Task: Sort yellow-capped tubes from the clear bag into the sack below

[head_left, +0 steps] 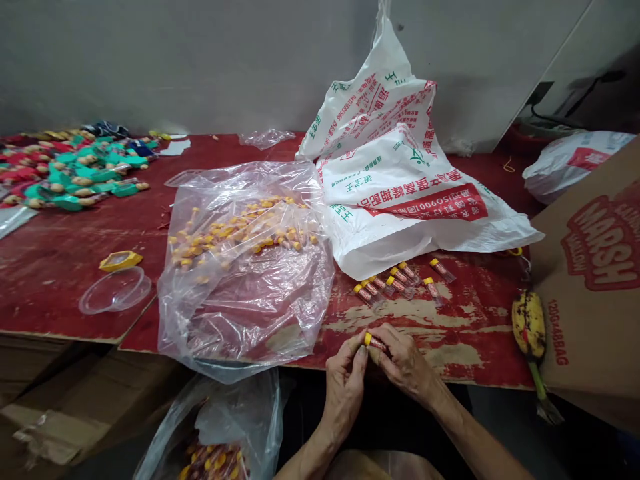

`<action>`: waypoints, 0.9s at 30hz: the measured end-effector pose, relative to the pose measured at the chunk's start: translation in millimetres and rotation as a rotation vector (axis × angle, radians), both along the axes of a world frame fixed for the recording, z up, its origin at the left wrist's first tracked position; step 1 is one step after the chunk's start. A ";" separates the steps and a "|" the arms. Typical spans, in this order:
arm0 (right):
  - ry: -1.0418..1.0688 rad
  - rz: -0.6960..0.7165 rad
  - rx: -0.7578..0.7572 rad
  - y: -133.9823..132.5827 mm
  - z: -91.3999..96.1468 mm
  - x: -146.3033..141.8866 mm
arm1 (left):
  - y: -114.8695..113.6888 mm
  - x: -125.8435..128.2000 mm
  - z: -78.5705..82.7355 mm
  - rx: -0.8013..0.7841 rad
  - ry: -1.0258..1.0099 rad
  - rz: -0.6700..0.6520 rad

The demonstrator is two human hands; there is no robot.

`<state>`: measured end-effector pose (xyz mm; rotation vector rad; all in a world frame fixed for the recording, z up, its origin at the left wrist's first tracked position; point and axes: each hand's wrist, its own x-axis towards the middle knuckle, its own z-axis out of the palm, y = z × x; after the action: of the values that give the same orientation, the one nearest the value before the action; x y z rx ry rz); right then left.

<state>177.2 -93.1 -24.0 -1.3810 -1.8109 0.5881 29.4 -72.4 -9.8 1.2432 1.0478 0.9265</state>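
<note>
A small clear tube with a yellow cap and reddish contents (375,343) is pinched between my two hands at the table's front edge. The fingers of my left hand (346,380) are closed at its capped end. On the right, my right hand (404,360) has its fingers closed around the tube's body. Just beyond my hands lie several similar yellow-capped tubes (399,280), loose on the worn red tabletop (425,320). To their left, a clear plastic bag (250,293) holds many more of them.
A white printed sack (400,180) lies behind the tubes. At right are a banana (529,323) and a cardboard box (590,267). Green and red figures (90,170) pile up at far left, near a clear dish (115,291). Below the edge hangs another bag with tubes (215,427).
</note>
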 end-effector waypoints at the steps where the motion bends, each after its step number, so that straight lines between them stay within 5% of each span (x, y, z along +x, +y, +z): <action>1: -0.004 -0.032 0.016 -0.2 -1.7 -3.0 | 0.3 -1.1 -0.3 0.025 0.017 -0.012; 5: 0.062 -0.158 0.016 2.7 -7.5 -13.7 | 7.0 -3.8 -1.0 0.015 0.021 -0.098; 10: 0.146 -0.171 -0.216 -0.4 -4.1 5.5 | 16.6 -8.4 -3.1 0.085 0.049 -0.148; 14: -0.438 -0.287 -0.214 -10.2 2.9 62.8 | 23.1 -19.6 -9.8 0.220 0.125 0.004; 18: -1.026 -0.358 -0.382 -14.3 10.8 98.8 | 30.1 -30.2 -18.0 0.292 0.175 0.087; 22: -1.155 -0.283 -0.570 -4.9 17.1 84.5 | 35.9 -32.9 -23.8 0.280 0.175 0.080; 27: -1.185 -0.282 -0.546 2.1 18.4 67.3 | 36.7 -29.3 -27.9 0.308 0.219 0.074</action>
<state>244.5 -91.0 -5.5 -2.6776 -2.3074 0.0473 0.1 -35.7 -37.6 1.5979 1.1587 1.0543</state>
